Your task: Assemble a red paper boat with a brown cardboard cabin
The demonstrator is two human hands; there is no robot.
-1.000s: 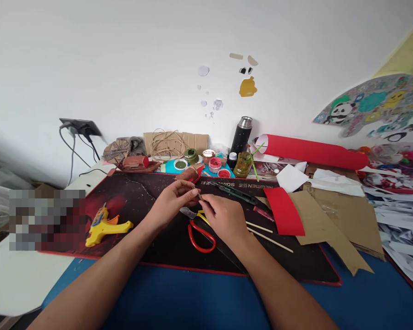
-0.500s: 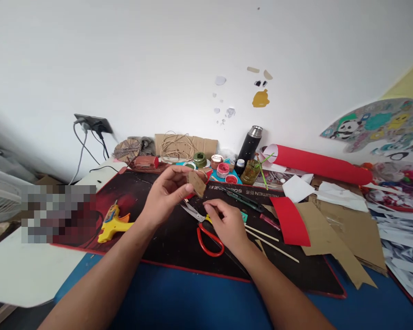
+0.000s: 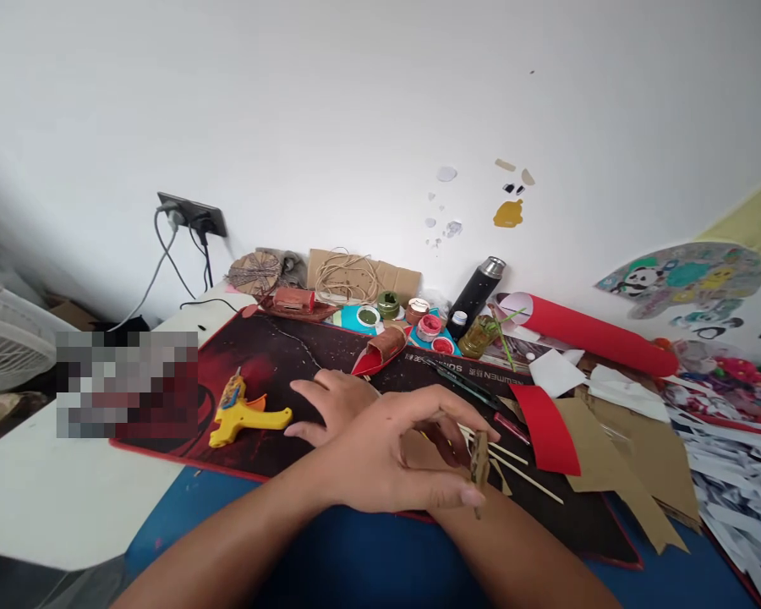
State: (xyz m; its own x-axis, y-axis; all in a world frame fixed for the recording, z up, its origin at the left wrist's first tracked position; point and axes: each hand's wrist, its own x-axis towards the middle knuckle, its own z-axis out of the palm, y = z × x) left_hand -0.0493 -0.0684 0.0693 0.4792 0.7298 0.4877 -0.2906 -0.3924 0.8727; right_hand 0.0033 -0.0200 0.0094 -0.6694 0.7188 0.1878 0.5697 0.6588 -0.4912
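My left hand (image 3: 412, 448) pinches a small piece of cardboard (image 3: 480, 461) between thumb and fingers, turned nearly edge-on to me. It is crossed over my right forearm. Beneath it, my right hand (image 3: 333, 402) reaches left over the dark mat, fingers spread and holding nothing. Just left of those fingers, apart from them, a yellow glue gun (image 3: 244, 414) lies on the mat. A small red and brown boat-like model (image 3: 384, 348) sits behind my hands. The scissors are hidden behind my hands and arms.
Paint jars (image 3: 429, 327), a black flask (image 3: 479, 288) and a green-brown jar (image 3: 479, 337) line the back. To the right lie wooden sticks (image 3: 533, 482), red paper (image 3: 549, 431), a red roll (image 3: 599, 334) and cardboard (image 3: 640, 457). A fan (image 3: 13, 338) stands far left.
My right hand has moved left from beside the scissors towards the glue gun. My left hand, still pinching the cardboard piece, has moved right and nearer, crossing over my right arm. The view has shifted.
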